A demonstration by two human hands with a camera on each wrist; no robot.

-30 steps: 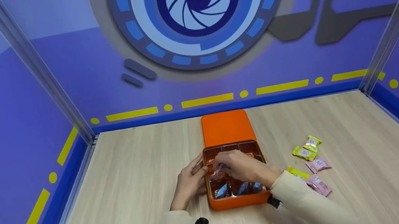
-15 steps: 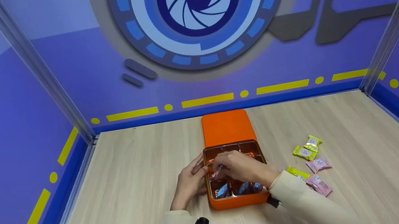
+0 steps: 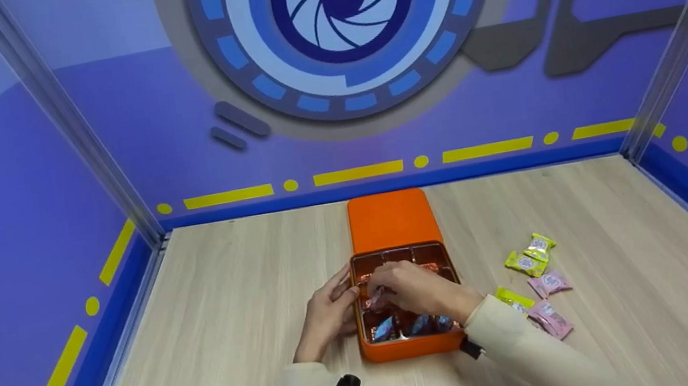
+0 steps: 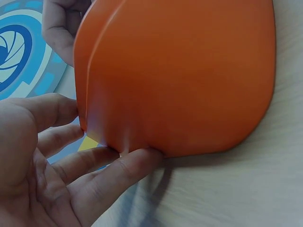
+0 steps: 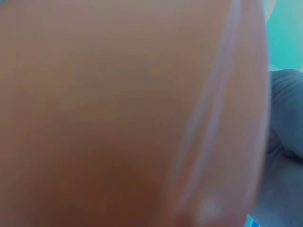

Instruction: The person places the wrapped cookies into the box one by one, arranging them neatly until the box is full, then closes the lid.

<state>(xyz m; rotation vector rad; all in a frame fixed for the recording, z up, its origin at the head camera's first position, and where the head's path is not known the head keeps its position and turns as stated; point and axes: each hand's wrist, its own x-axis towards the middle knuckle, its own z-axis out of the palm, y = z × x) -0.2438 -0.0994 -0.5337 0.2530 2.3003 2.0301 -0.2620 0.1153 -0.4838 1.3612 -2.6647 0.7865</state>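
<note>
An orange box (image 3: 414,347) divided into compartments sits on the table. My left hand (image 3: 326,313) rests at its left side, thumb by the rim; the left wrist view shows fairly straight fingers (image 4: 106,175) touching the orange wall. My right hand (image 3: 414,285) reaches down into the box, fingertips pinching a pink-wrapped candy (image 3: 374,300) at the left middle compartment. That hand partly hides the candy and the compartments beneath it. Blue-wrapped candies (image 3: 383,329) lie in the front row. A blurred orange-brown surface (image 5: 109,94) fills most of the right wrist view.
Right of the box lie yellow-wrapped candies (image 3: 525,264) and pink-wrapped candies (image 3: 549,284), some close to the right sleeve (image 3: 526,342). An orange lid (image 3: 391,220) lies just behind the box. Blue printed panels (image 3: 285,161) border the wooden table (image 3: 230,290).
The pink-wrapped candy has shifted slightly under my right fingertips, and less of it shows than a second ago. Both hands and the box stay in nearly the same place.
</note>
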